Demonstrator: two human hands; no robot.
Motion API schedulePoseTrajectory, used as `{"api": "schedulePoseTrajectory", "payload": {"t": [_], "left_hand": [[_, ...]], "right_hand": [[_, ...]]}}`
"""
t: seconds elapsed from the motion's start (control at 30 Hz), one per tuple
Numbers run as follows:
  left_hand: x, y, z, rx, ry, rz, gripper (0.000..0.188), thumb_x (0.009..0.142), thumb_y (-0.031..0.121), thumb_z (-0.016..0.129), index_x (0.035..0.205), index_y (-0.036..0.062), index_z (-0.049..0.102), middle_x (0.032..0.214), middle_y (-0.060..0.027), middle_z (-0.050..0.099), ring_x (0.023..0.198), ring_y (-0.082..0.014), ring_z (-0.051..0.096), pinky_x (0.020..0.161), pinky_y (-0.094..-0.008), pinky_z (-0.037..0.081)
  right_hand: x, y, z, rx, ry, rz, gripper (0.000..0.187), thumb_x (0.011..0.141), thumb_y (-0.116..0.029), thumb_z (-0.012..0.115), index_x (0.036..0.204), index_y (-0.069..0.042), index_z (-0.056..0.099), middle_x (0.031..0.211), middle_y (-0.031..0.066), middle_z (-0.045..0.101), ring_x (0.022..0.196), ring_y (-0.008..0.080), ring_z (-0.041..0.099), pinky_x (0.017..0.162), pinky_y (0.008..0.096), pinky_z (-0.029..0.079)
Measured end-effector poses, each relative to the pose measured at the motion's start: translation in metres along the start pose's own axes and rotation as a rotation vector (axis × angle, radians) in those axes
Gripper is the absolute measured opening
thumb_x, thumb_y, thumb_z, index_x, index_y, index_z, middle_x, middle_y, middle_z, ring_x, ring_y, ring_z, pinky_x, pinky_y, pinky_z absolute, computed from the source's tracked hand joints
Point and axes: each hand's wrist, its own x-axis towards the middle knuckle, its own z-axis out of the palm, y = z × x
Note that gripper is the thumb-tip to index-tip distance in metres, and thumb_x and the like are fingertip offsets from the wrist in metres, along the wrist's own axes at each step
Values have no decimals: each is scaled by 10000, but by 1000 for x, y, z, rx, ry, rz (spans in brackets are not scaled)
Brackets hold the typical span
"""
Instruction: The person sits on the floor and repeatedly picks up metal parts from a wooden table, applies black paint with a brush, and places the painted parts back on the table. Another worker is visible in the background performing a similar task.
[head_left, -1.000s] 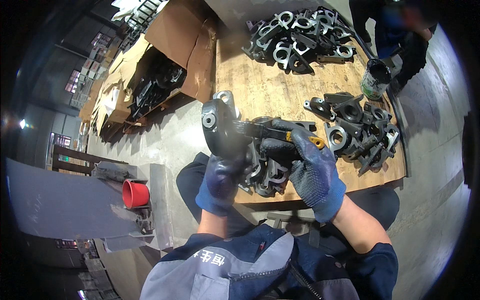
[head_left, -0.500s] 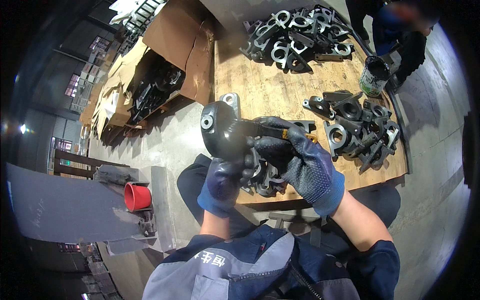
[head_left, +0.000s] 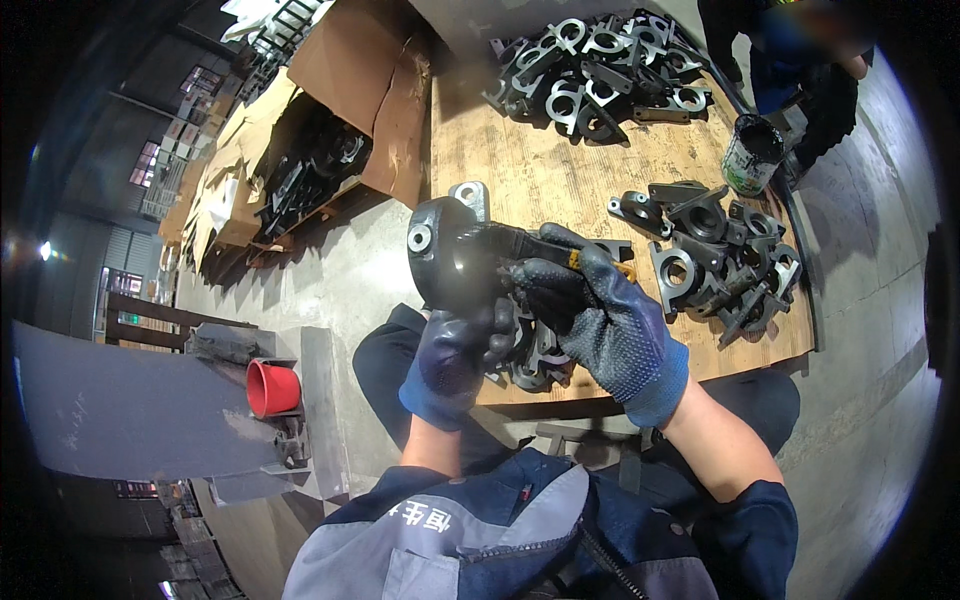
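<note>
Closed grip, left hand (head_left: 450, 355), dark blue coated glove: fingers around the underside of one rounded black metal bracket (head_left: 428, 250) with a bolt hole, raised over the left edge of the pale wooden table (head_left: 540, 175). Closed grip, right hand (head_left: 618, 325), blue glove with dotted grip: on one slim black tool with yellow handle parts (head_left: 574, 260). Tool's long axis: crosswise, front end toward the bracket, which lies left of the right hand; left hand nearer, directly below it. Contact at the tip: blurred, cannot tell.

Surroundings, left to right:
- Red plastic bucket (head_left: 285, 388), well left of the table.
- Brown cardboard carton (head_left: 345, 75), beyond the left edge.
- Small heap of dark metal parts (head_left: 540, 370), near left corner.
- Large heap of black-and-silver ring parts (head_left: 600, 75), far edge.
- Third heap of ring-holed parts (head_left: 715, 260), near right corner.
- Black-smeared white can (head_left: 750, 160), right edge.
</note>
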Motion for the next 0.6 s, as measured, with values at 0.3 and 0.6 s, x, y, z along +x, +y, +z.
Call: {"api": "schedulePoseTrajectory", "payload": {"t": [0.3,0.6], "left_hand": [[2,5,-15,131,-22,-26,458,826,207,659,1206,-10,523,853,-55,543,657,-101,471,531,-197,369],[5,-4,-21,263,7,92,459,802,228,672,1161,-20,530,778,-54,530,555,-104,430,481,-218,341]], "right_hand": [[-4,-26,-22,-713,-46,-279,448,952,-281,559,1250,52,528,1141,170,637,1009,225,653,878,352,554],[-9,-37,-1,-789,-108,-288,432,913,-255,606,1206,60,571,1080,152,664,925,197,678,832,306,564]]}}
